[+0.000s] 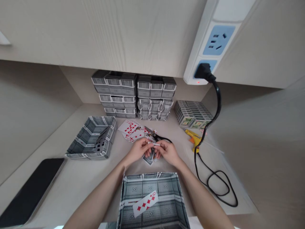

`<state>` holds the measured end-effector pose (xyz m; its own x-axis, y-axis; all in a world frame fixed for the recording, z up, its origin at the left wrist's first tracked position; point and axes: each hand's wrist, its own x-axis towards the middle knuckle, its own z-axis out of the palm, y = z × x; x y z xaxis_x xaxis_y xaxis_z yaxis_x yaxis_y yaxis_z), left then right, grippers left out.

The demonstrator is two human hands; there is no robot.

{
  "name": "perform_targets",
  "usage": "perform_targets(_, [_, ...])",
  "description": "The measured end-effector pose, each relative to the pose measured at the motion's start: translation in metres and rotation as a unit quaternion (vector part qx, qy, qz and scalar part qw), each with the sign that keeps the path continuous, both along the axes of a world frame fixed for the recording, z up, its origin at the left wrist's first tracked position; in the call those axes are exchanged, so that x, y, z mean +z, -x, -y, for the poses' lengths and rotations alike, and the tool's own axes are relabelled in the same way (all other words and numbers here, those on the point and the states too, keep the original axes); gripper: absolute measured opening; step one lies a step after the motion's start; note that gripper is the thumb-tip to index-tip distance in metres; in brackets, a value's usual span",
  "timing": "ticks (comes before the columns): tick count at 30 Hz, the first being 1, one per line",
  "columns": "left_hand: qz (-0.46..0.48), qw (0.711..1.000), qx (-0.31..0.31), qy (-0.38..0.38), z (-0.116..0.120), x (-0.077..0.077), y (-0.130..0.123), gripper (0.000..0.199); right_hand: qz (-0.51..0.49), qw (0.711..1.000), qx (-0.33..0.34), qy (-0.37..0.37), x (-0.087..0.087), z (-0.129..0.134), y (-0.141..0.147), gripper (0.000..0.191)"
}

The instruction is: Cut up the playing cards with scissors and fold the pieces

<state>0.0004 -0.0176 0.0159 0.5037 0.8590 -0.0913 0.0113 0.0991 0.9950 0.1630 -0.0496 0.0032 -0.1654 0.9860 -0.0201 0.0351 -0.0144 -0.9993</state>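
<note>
We see both hands near the middle of the desk [128,159], brought together at the fingertips over one small piece of work: the left hand [139,149] and the right hand [168,152] each pinch an end of a thin white card piece [154,144], held nearly edge-on to us, so we cannot tell how it is folded. Just below the fingers we make out gray-backed playing cards [148,160], partly hidden by the hands. Right behind them lie black-handled scissors [156,137], their blades slanting up and left over the edge of a spread of red-suited playing cards [130,128]. Nearest to us, between the forearms, stands an open box of woven card backs [177,190] with a narrow diamonds card [145,203] lying inside. To the left we find a second open card box [87,156] holding a few black-suited cards [100,143], and nearer the edge a dark flat device [30,187]. At the back, we see two stacks of card boxes [116,90] side by side, with a block of card packs [193,114] to their right. In front of that block lies a yellow glue gun [195,139], beside a looping black cable [218,105].
</note>
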Motion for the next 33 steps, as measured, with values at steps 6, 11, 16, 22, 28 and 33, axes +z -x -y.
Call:
perform_targets(6, [0.01, 1.0, 0.013, -0.026, -0.002, 0.002, 0.0, 0.026, 0.036, 0.999, 0.008, -0.013, -0.002, 0.0, -0.001, 0.027])
perform_targets(11, [-0.002, 0.999, 0.016, -0.038, -0.005, -0.001, 0.003, 0.027, 0.143, 0.984, -0.032, -0.103, -0.003, 0.001, -0.004, 0.027])
perform_targets(16, [-0.009, 0.999, 0.019, -0.05, -0.006, -0.001, 0.003, 0.027, 0.129, 0.987, 0.001, -0.094, 0.002, 0.004, 0.001, 0.022])
perform_targets(22, [-0.021, 0.997, 0.02, -0.077, -0.006, 0.001, 0.004, 0.029, 0.044, 0.999, 0.019, -0.006, 0.004, 0.006, 0.009, 0.026])
perform_targets(28, [-0.022, 0.996, -0.003, -0.083, -0.006, 0.001, 0.006, 0.031, -0.008, 0.998, 0.042, 0.047, 0.009, 0.006, 0.01, 0.032])
perform_targets(33, [-0.018, 0.997, -0.018, -0.078, -0.005, 0.004, 0.006, 0.029, -0.03, 0.997, 0.056, 0.054, 0.012, 0.006, 0.009, 0.034])
